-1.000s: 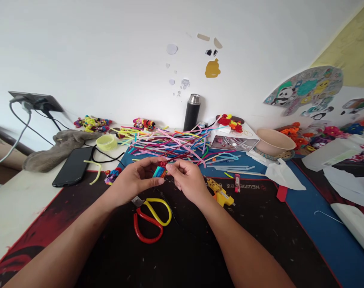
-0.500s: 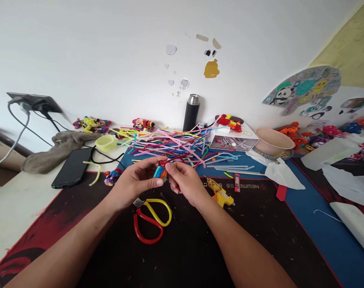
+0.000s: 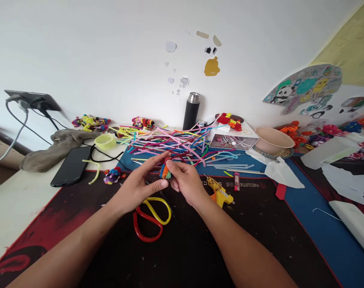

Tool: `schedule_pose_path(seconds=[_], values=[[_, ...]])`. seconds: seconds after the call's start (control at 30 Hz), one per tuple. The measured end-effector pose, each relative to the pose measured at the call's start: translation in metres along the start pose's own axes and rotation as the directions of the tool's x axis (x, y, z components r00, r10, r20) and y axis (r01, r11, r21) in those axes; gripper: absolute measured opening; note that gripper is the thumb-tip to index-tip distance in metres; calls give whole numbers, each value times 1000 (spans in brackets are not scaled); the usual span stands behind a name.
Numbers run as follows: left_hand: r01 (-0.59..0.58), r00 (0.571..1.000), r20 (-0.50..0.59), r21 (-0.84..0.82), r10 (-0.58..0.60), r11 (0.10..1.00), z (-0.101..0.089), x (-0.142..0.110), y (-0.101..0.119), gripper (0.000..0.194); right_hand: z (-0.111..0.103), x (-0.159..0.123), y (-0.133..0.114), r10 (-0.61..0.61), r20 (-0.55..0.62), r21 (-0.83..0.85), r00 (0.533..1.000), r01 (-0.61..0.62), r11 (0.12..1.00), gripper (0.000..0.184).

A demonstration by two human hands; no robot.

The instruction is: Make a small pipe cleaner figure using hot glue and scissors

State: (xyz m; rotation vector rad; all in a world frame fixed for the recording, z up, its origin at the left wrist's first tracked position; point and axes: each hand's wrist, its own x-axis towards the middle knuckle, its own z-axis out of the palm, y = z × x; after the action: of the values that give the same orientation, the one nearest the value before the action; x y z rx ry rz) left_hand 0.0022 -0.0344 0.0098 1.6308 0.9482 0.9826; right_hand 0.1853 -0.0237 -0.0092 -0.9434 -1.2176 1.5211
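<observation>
A small bundle of colourful pipe cleaners (image 3: 165, 172), blue, orange and green with a red glittery band at its top, is pinched between the thumb and fingers of my right hand (image 3: 184, 178). Close on its left side is my left hand (image 3: 141, 182), thumb and fingers stretched out and apart around the bundle; whether a fingertip touches it is hard to make out. Under my left hand lie scissors (image 3: 149, 239) with one red and one yellow handle, their blades mostly covered. A yellow glue gun (image 3: 220, 193) rests right of my right hand.
Many loose pipe cleaners (image 3: 170, 140) spread behind my hands. A black flask (image 3: 191, 112) stands by the wall, with a white box (image 3: 233, 140) and a beige bowl (image 3: 273, 141) to its right. On the left are a phone (image 3: 70, 167) and a small pipe-cleaner figure (image 3: 113, 176).
My left fingers have opened away from the bundle, which they gripped before. The bundle has turned and shifted slightly right, in my right hand.
</observation>
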Motion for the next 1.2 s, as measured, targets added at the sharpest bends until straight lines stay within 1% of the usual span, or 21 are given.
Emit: schedule_pose_path(seconds=[0.07,0.13,0.23,0.3,0.37,0.43,0.6,0.67,0.83,0.93,1.03,1.13,1.2], values=[[-47,994,-93,153,62,987,3,0,2,70,1,0,0,-14,-13,-19,1000,14,1000,62],[-59,977,-180,286,114,956,7,-1,3,63,1,-1,1,-17,-27,-26,999,16,1000,62],[-53,958,-243,376,154,925,11,-1,2,46,1,0,4,-23,-58,-44,998,20,999,64],[-71,951,-245,418,188,906,13,-2,1,34,0,1,6,-31,-72,-60,997,27,998,63],[-86,950,-229,460,211,884,14,-3,0,28,-2,1,8,-32,-79,-66,996,27,997,62],[-85,954,-214,482,211,872,13,-3,-1,30,-2,1,10,-27,-88,-57,996,22,998,62],[-96,954,-196,511,225,854,12,-3,-5,49,1,-1,9,-22,-101,-59,995,16,998,63],[-95,952,-196,539,234,837,12,-3,-5,47,2,-1,8,-28,-100,-77,995,20,997,64],[-100,941,-196,615,275,782,16,-2,-4,33,2,-2,9,-46,-66,-140,997,36,989,67],[-97,938,-207,615,279,782,16,-1,-6,29,3,-3,8,-38,-29,-154,999,33,988,68],[-48,941,-254,557,225,829,11,-1,-9,28,4,-4,5,28,25,-101,999,-25,995,68],[0,929,-343,384,143,923,4,1,-10,32,2,-2,-3,71,44,-59,997,-68,996,69],[15,917,-393,220,75,975,0,2,-9,36,-1,0,-7,58,2,-27,998,-58,998,67]])
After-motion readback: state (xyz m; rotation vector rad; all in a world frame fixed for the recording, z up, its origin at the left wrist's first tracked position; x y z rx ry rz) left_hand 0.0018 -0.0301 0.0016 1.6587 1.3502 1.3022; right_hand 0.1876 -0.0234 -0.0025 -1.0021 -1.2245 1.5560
